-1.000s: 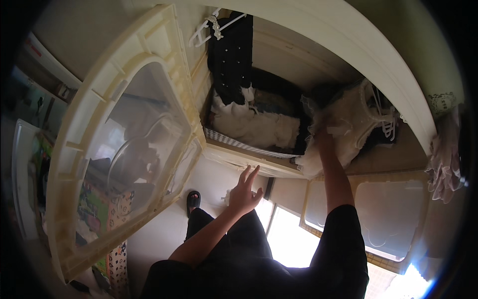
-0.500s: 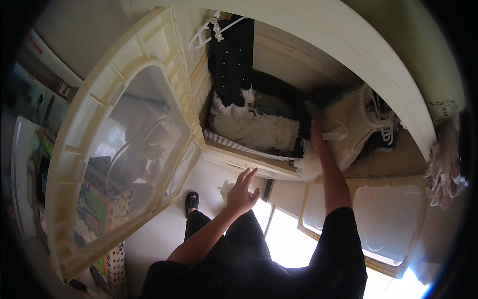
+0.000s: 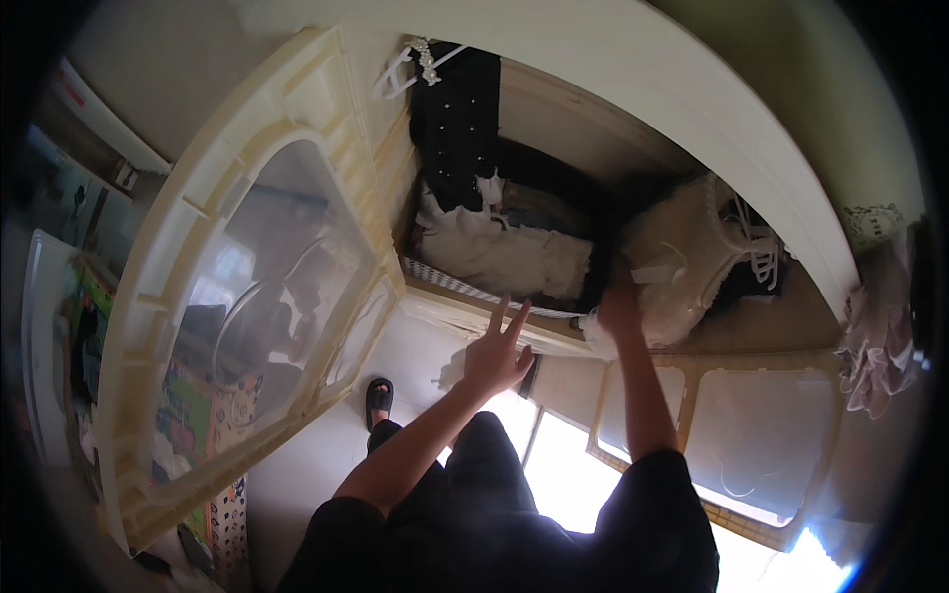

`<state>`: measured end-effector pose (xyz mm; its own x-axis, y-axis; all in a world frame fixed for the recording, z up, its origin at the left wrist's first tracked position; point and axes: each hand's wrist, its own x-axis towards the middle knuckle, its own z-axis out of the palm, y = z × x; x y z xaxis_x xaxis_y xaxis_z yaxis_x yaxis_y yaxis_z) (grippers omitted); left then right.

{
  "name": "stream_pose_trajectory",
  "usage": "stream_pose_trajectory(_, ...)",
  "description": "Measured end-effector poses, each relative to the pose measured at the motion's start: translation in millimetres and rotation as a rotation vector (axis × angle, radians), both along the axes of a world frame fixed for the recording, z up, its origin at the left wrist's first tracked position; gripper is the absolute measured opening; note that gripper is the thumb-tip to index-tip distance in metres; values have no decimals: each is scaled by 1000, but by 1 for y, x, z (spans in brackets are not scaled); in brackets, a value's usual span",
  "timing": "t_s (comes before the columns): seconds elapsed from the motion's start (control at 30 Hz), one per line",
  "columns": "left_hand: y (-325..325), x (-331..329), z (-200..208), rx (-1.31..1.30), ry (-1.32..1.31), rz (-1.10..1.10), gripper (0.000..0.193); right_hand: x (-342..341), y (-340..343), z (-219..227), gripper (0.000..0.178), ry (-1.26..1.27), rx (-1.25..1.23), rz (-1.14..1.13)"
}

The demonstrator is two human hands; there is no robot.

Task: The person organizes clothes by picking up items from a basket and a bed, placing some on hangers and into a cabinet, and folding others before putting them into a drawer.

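My left hand (image 3: 496, 360) is held in the air in front of the wardrobe's lower edge, fingers spread, holding nothing. Just inside the opening, my right hand (image 3: 620, 304) is at the left edge of a hanging cream lace dress (image 3: 672, 247). Its fingers are dark and partly hidden, so whether they grip the fabric I cannot tell. To its left stands a basket (image 3: 465, 283) with a white patterned rim, heaped with white ruffled clothes (image 3: 504, 252). A black garment dotted with pearls (image 3: 455, 128) hangs above the basket's left end, near a white hanger (image 3: 395, 77).
A cream wardrobe door with a clear panel (image 3: 267, 287) stands swung out at left. Another paned door (image 3: 761, 445) is at lower right. White hangers (image 3: 761, 252) bunch inside at right. Pale pink fabric (image 3: 875, 336) hangs outside the right edge. My sandalled foot (image 3: 379, 400) is on the floor.
My right hand has drawn down and back toward me along the cream dress. My left hand has risen slightly to the right, its fingers spreading wider.
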<state>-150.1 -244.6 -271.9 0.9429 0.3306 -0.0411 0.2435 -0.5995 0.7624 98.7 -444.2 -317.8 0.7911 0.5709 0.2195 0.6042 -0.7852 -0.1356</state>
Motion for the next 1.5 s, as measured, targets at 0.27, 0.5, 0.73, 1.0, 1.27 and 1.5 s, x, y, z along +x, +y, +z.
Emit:
stream_pose_trajectory(0.27,-2,68,-38,179,2,-168,55,-145,-44,6,46,158,58,-195)
stream_pose_trajectory(0.5,11,65,-66,198,-35,-229,15,-46,-59,-60,49,320,166,-202)
stream_pose_trajectory(0.73,30,58,-51,208,47,-313,19,18,-41,-62,72,486,-186,-288)
stream_pose_trajectory(1.0,20,41,-22,79,-224,-11,32,-38,-47,-53,74,250,74,-91)
stream_pose_trajectory(1.27,23,-34,53,-1111,-192,292,37,-220,13,40,93,606,594,278)
stream_pose_trajectory(1.5,21,-116,84,-1604,-447,491,47,-293,69,100,58,1048,588,293)
